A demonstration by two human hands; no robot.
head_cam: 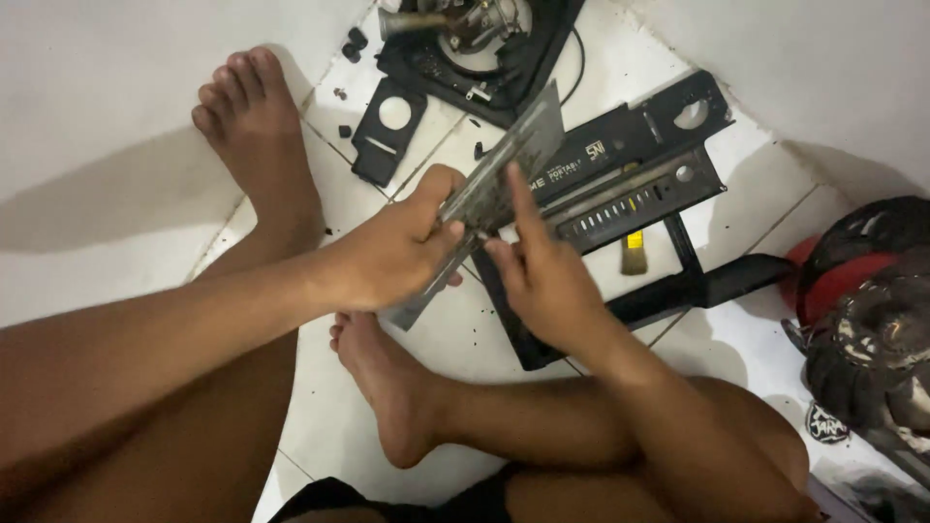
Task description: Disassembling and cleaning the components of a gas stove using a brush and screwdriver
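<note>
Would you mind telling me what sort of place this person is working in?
Probably a home floor used as a makeshift repair spot: white floor tiles, dismantled black stove panels spread out, and both hands, left and right, holding a grey metal plate.

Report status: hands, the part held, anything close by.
Left hand and right hand both grip the grey metal plate, tilted over the floor. Black stove casing lies beneath; small brush beside it.
</note>
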